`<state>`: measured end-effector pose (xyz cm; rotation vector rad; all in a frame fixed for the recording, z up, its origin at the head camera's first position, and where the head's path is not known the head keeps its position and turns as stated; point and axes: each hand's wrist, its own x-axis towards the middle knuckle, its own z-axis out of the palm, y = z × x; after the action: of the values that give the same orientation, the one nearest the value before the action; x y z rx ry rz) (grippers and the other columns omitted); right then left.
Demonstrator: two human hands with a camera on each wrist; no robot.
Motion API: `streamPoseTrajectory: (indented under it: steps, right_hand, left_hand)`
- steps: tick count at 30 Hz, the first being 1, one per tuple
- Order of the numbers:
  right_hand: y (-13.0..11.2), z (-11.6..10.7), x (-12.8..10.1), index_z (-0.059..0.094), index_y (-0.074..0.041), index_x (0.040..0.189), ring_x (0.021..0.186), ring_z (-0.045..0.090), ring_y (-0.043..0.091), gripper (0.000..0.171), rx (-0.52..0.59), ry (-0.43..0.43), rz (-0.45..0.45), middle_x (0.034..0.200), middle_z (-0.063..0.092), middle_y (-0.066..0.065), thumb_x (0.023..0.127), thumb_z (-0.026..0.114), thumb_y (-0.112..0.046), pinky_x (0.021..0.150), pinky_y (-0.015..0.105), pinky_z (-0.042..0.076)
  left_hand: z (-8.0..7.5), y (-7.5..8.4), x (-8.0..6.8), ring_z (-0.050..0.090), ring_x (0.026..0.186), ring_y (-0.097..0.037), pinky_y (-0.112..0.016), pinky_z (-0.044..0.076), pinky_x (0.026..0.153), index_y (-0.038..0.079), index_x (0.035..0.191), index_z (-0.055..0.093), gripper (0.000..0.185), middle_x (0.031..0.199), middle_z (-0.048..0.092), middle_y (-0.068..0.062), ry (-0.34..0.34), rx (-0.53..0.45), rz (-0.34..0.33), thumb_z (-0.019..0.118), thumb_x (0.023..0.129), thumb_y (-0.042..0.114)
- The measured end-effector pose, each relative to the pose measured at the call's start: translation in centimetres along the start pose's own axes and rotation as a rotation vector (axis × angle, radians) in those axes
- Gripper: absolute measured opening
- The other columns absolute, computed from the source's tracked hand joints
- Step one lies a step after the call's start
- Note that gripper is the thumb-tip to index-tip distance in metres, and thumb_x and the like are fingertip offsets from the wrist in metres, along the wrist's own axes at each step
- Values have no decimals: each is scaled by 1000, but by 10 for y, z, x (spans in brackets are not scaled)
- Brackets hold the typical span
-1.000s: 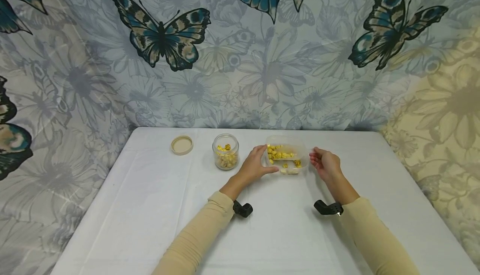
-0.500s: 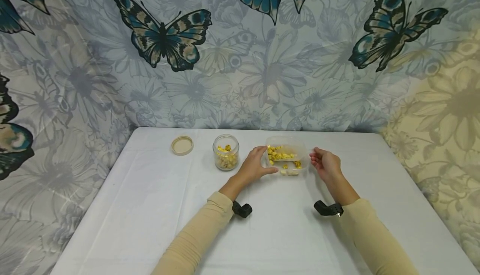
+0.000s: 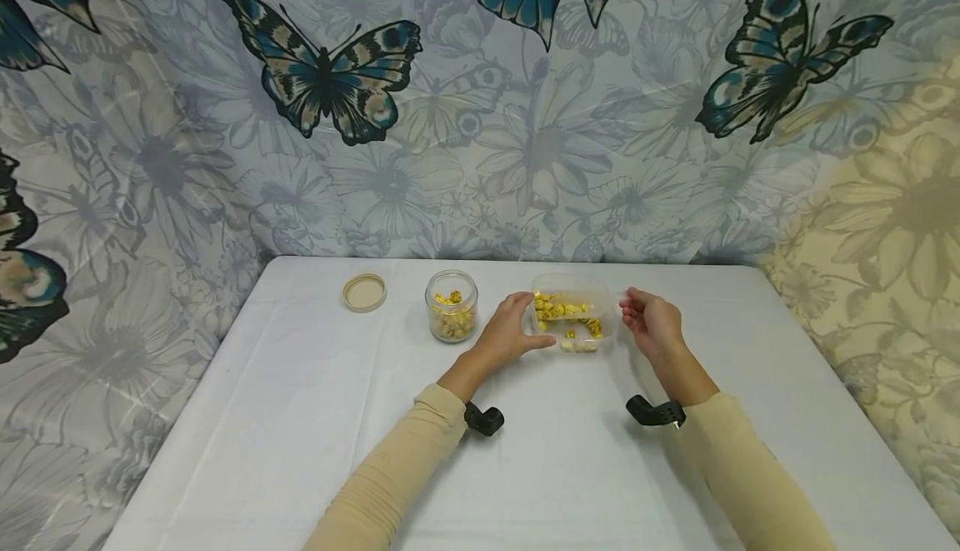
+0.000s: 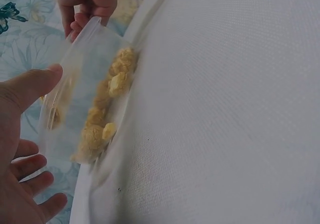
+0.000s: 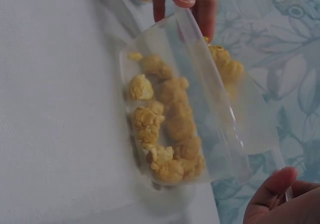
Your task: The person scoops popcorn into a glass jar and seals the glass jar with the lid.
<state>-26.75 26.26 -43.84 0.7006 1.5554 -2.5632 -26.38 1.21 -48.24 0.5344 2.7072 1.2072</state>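
A translucent plastic container (image 3: 576,283) with yellow popcorn (image 3: 558,309) inside stands on the white table. My left hand (image 3: 506,330) holds its left end, thumb at the front and fingers along the left side. The left wrist view shows that thumb (image 4: 42,82) by the rim and the other fingers spread. Beside the right end is my right hand (image 3: 654,330), its fingers bent in. In the right wrist view its thumb and fingers (image 5: 280,181) pinch a thin clear plastic strip (image 5: 278,159). I cannot tell whether the strip belongs to the container.
Left of the container stands a glass jar (image 3: 451,305), lidless and partly filled with popcorn. A round beige-rimmed lid (image 3: 364,293) lies further left on the white tablecloth (image 3: 300,401). Butterfly-patterned fabric (image 3: 540,184) hangs behind the table.
My right hand has shifted slightly, its fingertips a little higher. Some popcorn at the container's front right looks rearranged. My left hand, the jar and the lid stay in place.
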Motion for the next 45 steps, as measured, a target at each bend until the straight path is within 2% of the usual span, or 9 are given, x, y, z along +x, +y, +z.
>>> streamPoseTrajectory:
  steps: [13, 22, 29, 38, 45]
  right_hand:
    - [-11, 11, -3, 61, -7, 83, 55, 54, 10, 21, 28, -24, -23, 63, 63, 2, 101, 50, -11, 52, 17, 49]
    - [-15, 20, -6, 62, -8, 83, 55, 54, 10, 21, 23, -31, -44, 63, 63, 2, 101, 51, -12, 53, 17, 49]
    - [-19, 28, -7, 62, -5, 82, 53, 55, 10, 22, 62, -59, -40, 61, 64, 3, 100, 50, -9, 50, 17, 49]
    - [-19, 42, -9, 62, -6, 82, 52, 55, 11, 22, 84, -72, -31, 61, 63, 4, 100, 51, -10, 50, 18, 49]
    - [-22, 50, -8, 62, -4, 81, 53, 54, 12, 23, 135, -135, -41, 62, 63, 5, 100, 51, -10, 51, 18, 48]
  left_hand:
    - [-14, 10, -1, 33, 144, -27, -44, 35, 116, 10, 152, 33, 88, 156, 33, -8, 28, 35, 26, 76, 83, 42]
    - [-30, 15, -6, 29, 146, -30, -48, 32, 117, 8, 152, 31, 88, 157, 31, -10, 48, -9, 88, 77, 83, 36]
    - [-42, 15, -9, 29, 146, -29, -47, 34, 116, 10, 152, 32, 89, 157, 31, -9, 90, -7, 80, 78, 82, 39]
    - [-57, 18, -15, 26, 148, -29, -48, 33, 117, 11, 154, 29, 92, 159, 27, -8, 72, 23, 83, 77, 82, 42]
    - [-68, 24, -20, 26, 147, -30, -50, 33, 116, 10, 153, 29, 91, 159, 27, -10, 86, 10, 99, 77, 82, 42]
